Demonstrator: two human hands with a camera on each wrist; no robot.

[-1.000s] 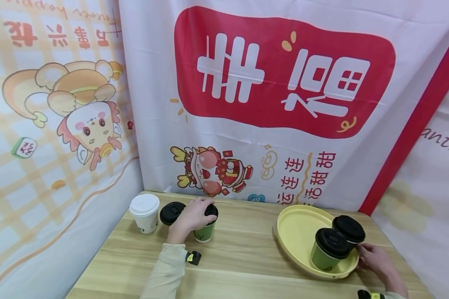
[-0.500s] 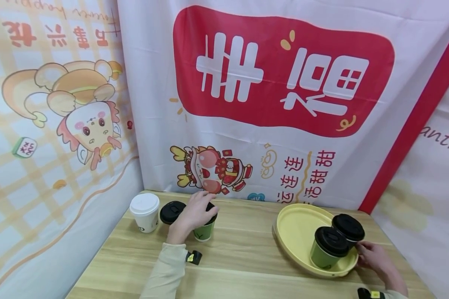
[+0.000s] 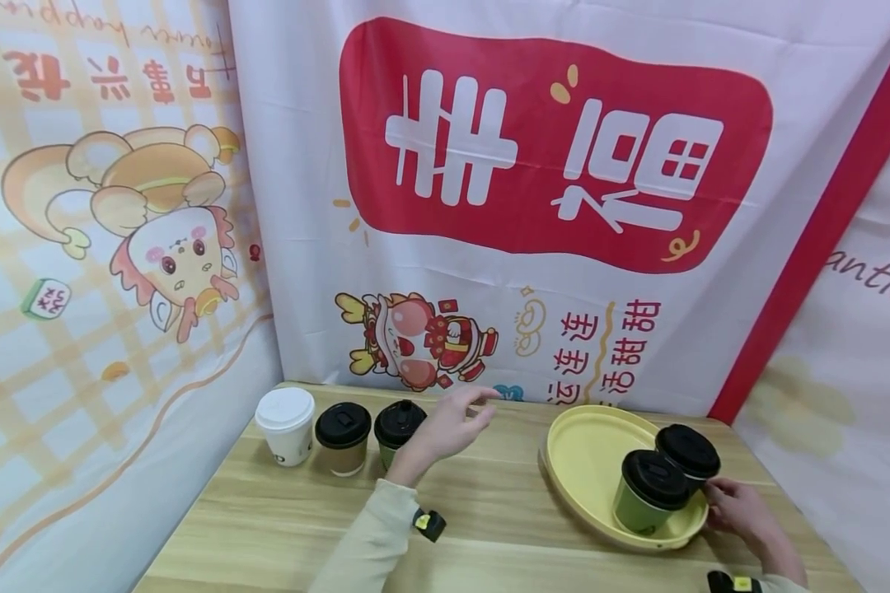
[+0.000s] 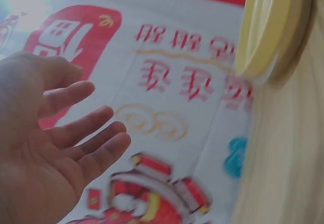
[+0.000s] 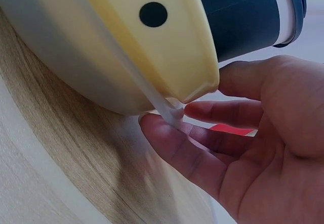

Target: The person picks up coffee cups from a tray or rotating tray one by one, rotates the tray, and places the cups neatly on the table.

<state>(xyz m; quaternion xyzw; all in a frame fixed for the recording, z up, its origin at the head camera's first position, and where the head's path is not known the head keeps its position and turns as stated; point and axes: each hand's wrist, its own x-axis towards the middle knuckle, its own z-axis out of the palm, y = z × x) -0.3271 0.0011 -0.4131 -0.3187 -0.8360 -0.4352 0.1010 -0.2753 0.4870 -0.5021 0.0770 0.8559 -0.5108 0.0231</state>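
Observation:
My left hand point(image 3: 445, 430) is in the air just right of a green paper cup point(image 3: 389, 455) with a black lid, fingers loosely spread and holding nothing. In the left wrist view its palm and relaxed fingers face the wall cloth. At the right, my right hand point(image 3: 745, 515) grips the edge of a round yellow tray point(image 3: 586, 461). The right wrist view has its thumb at the tray wall and its fingers point(image 5: 177, 143) under the rim. On the tray stand a green cup point(image 3: 638, 512) and a dark cup point(image 5: 243, 19), both black-lidded and upright.
Left of the green cup, a brown cup point(image 3: 344, 455) with a black lid and a white cup point(image 3: 288, 436) with a white lid stand in a row on the wooden table point(image 3: 489, 511). Printed cloth point(image 3: 311, 247) hangs close behind the table and along its sides.
My left hand has come off the green cup at the left and moved right, leaving that cup standing beside the brown one. My right hand has stayed at the tray.

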